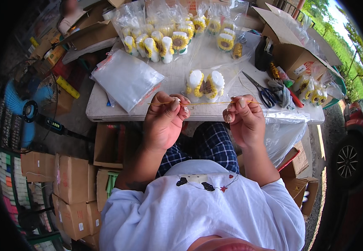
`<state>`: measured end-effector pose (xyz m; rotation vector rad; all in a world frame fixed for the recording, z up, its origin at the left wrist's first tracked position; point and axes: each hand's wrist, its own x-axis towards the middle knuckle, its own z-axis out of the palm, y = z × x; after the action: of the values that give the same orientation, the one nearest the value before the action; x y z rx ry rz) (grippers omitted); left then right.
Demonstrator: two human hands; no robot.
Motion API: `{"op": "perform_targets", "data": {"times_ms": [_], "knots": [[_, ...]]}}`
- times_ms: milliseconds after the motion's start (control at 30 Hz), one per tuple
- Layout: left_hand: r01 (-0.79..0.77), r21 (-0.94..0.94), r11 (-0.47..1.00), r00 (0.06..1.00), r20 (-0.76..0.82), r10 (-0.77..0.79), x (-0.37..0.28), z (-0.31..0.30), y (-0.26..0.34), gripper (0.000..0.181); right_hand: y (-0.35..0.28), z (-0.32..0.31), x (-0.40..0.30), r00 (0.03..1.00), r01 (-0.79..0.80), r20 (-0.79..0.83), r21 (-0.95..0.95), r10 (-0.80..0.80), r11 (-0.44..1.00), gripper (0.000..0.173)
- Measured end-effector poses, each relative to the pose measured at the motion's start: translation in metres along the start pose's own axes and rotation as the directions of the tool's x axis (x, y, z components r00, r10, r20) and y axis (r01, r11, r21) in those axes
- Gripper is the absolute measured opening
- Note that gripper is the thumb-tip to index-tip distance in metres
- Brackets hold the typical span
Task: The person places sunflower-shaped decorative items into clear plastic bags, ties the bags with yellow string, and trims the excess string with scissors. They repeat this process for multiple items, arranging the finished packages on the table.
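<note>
A thin yellow string or tie is stretched level between my two hands, above the near edge of the table. My left hand pinches it near one end, and my right hand pinches it near the other. Just beyond the string, two white candles with yellow sunflower decoration stand in a clear plastic bag. Scissors with dark blue handles lie to the right, and a stack of clear plastic bags lies to the left.
Several bagged sunflower candles stand at the back of the white table. A black tape dispenser, a spool of yellow string and an open cardboard box are on the right. A fan stands at the left.
</note>
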<state>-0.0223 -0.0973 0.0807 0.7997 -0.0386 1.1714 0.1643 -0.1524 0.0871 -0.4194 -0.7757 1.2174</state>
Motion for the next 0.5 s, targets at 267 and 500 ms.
{"op": "perform_targets", "data": {"times_ms": [267, 500], "knots": [[0.0, 0.016, 1.0, 0.999, -0.05, 0.001, 0.003, -0.005, 0.001, 0.004, 0.002, 0.002, 0.006, 1.0, 0.006, 0.002, 0.035, -0.006, 0.999, 0.01], [-0.027, 0.031, 0.999, 1.0, -0.003, 0.027, 0.012, 0.002, 0.006, 0.005, -0.003, 0.004, 0.018, 0.996, 0.079, 0.047, 0.009, -0.08, 0.997, 0.01]]}}
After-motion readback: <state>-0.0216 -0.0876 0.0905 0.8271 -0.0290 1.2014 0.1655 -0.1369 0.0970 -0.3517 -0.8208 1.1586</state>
